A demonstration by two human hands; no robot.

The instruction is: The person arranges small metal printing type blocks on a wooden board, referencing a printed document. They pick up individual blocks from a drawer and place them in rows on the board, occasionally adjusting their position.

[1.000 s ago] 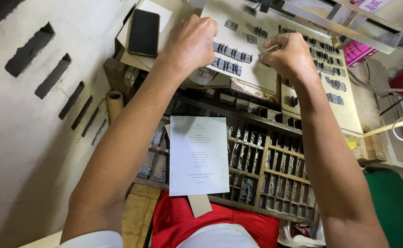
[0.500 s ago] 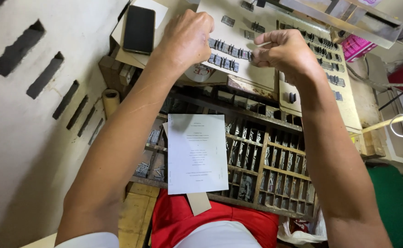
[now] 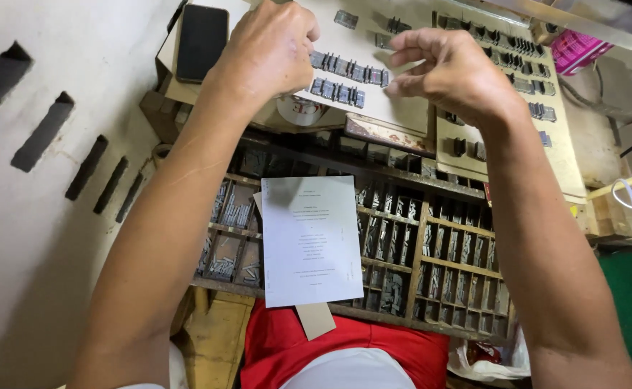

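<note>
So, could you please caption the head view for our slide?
Both hands, left hand and right hand, over rows of metal type above a compartmented type case.

Single head-worn view, looking steeply down from close above both forearms onto a type case (image 3: 431, 245) and a tray (image 3: 374, 43) beyond.

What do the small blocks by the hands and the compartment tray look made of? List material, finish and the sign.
Small blocks: likely metal; dull grey with faint glints on the edges.
Compartment tray: looks like wood; dark, worn and matte, with thin brown dividers.
Left hand rests on the blocks; right hand hovers beside them.
</note>
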